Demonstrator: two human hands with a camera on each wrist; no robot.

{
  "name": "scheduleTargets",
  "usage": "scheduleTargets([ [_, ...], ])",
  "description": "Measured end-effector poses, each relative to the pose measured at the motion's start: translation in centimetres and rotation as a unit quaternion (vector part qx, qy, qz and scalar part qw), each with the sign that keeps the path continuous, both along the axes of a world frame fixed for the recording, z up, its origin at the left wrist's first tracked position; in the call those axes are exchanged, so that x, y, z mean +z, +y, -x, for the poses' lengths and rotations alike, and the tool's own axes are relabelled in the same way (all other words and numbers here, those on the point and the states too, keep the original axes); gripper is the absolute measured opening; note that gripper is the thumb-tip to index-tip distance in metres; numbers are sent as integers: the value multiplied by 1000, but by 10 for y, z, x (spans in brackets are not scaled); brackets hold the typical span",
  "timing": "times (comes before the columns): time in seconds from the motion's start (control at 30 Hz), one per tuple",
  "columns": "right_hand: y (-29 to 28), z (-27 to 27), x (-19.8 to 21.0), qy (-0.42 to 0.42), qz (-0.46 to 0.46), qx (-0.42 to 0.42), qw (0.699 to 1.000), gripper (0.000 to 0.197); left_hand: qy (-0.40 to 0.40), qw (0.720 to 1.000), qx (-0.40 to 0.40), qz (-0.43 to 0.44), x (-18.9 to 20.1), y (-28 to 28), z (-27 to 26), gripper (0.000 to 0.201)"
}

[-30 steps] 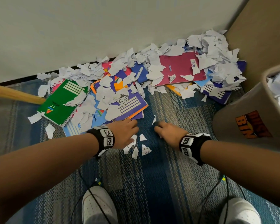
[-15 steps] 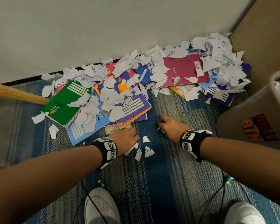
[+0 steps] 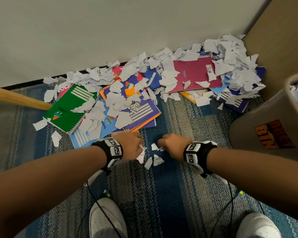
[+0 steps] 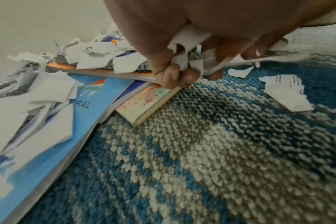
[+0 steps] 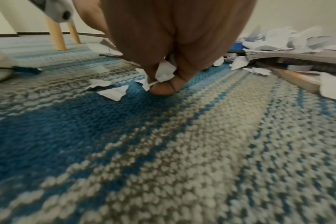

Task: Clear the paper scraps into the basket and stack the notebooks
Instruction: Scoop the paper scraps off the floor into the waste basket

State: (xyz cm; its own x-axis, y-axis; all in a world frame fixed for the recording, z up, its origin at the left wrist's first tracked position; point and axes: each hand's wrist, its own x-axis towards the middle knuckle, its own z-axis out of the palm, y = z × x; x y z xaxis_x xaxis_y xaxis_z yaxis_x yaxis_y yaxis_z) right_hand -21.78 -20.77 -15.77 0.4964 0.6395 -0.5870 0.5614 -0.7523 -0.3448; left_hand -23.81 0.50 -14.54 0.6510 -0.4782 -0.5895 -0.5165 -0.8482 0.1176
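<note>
Both hands down on the carpet [image 3: 170, 194]: left hand [image 3: 130, 146] clutching paper scraps [image 4: 190, 45], right hand [image 3: 173, 146] pinching a scrap [image 5: 165, 72].

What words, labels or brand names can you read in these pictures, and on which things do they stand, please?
"JF SPIRAL": green notebook.
"JF", "...PIRAL": light blue notebook.
"BIN" under a word cut off by the frame edge: basket.
Print on the magenta notebook, paper scraps and tan booklet: too small or blurred.
</note>
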Motion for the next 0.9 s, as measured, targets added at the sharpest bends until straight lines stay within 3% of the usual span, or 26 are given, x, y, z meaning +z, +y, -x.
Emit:
scheduleTargets([
  [0.1, 9, 9, -1, 18, -11, 4, 1000, 49, 36, 999, 12, -11, -5, -1, 2, 46],
  [0.23, 16, 10, 0, -8, -6, 25, 1000, 52, 86, 995, -41, -7, -12, -9, 6, 35],
  [0.33, 19, 8, 0, -22, 20, 67, 997, 48, 90, 994, -57, 32, -17, -13, 11, 29],
  [0.57, 16, 2, -5, -26, 7, 42, 999, 19, 75, 984, -158, 45, -18, -14, 19, 57],
  [0.77, 6, -1, -5, -27, -20, -7, 999, 15, 57, 977, -206, 25, -18, -16, 20, 33],
  [0.9, 2, 11, -3, 8, -24, 47, 999, 29, 76, 981, -179, 15, -12, -20, 16, 27],
])
